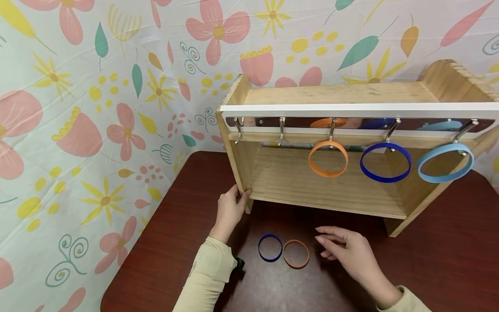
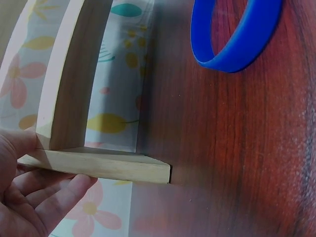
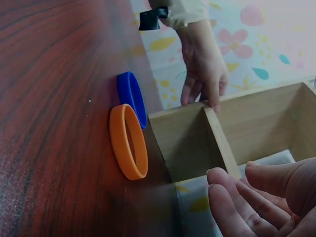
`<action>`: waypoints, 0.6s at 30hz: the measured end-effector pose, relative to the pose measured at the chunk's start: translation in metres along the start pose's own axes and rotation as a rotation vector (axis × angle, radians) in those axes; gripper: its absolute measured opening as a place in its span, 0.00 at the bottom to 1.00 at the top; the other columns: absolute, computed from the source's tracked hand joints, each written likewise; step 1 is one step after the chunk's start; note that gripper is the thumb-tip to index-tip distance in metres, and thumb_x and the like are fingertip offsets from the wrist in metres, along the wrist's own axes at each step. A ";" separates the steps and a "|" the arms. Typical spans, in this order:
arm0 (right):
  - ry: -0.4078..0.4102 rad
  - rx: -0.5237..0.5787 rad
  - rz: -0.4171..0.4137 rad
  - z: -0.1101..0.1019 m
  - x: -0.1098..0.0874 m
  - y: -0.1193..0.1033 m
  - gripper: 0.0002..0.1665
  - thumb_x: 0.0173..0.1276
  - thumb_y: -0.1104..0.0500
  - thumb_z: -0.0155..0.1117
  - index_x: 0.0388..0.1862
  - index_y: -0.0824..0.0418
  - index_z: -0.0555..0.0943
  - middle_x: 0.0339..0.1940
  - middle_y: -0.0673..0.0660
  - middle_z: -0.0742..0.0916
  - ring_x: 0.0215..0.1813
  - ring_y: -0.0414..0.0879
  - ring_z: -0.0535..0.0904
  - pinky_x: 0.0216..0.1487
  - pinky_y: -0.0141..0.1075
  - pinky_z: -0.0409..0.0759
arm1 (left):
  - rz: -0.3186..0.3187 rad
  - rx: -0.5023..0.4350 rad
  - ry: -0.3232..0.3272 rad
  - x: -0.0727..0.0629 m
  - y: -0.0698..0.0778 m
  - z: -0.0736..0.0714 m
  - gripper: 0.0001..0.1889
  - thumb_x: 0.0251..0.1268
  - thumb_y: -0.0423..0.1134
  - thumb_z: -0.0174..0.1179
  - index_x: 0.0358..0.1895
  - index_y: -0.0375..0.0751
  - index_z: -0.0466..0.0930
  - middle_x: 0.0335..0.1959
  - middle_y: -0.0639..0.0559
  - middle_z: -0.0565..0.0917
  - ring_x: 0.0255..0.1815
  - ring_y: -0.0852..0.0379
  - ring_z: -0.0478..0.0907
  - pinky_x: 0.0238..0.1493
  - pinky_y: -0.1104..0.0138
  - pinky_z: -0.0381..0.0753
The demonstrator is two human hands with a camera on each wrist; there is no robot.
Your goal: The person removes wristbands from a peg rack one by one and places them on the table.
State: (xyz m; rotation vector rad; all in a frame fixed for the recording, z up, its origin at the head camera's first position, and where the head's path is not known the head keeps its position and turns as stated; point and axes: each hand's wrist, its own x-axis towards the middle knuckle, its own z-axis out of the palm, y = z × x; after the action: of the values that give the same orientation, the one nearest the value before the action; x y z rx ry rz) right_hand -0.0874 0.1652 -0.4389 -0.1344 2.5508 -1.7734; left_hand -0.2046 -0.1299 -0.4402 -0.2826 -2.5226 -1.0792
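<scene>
Wooden rack [image 1: 296,182] stands, in the head view, on the glossy bench [image 1: 167,242]; left grip [image 1: 229,211] pinches its flat side panel [image 1: 234,158], right grip [image 1: 348,249] is loosely spread. Left wrist: smooth blue hoop [image 2: 244,47]. Right wrist: orange hoop [image 3: 121,143] just beside it.

Head view overlooks the shelf [image 1: 331,190] (wrist views nearer).

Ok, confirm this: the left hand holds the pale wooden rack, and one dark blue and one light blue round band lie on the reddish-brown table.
Wrong colour: the head view shows an orange round band on the table beside the dark blue band, not light blue. The rest stands.
</scene>
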 end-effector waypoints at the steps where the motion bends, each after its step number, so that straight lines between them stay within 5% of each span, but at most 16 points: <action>1: 0.004 -0.006 -0.008 0.000 0.000 0.000 0.16 0.67 0.60 0.67 0.53 0.62 0.82 0.41 0.63 0.88 0.28 0.49 0.85 0.29 0.41 0.83 | 0.001 0.001 0.002 0.000 0.000 0.000 0.09 0.69 0.41 0.61 0.40 0.38 0.82 0.28 0.47 0.86 0.22 0.59 0.80 0.20 0.69 0.75; 18: 0.090 -0.077 -0.174 -0.016 -0.001 -0.020 0.14 0.68 0.63 0.65 0.53 0.60 0.83 0.42 0.59 0.89 0.29 0.43 0.85 0.30 0.36 0.83 | -0.015 -0.003 -0.012 0.000 -0.001 0.001 0.10 0.69 0.42 0.61 0.42 0.39 0.82 0.30 0.47 0.87 0.23 0.59 0.80 0.20 0.69 0.76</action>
State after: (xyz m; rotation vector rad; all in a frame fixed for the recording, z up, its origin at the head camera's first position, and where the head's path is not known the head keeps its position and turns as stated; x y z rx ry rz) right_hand -0.0869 0.1737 -0.4150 -0.2936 2.7490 -1.7754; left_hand -0.2053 -0.1299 -0.4413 -0.2722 -2.5377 -1.0895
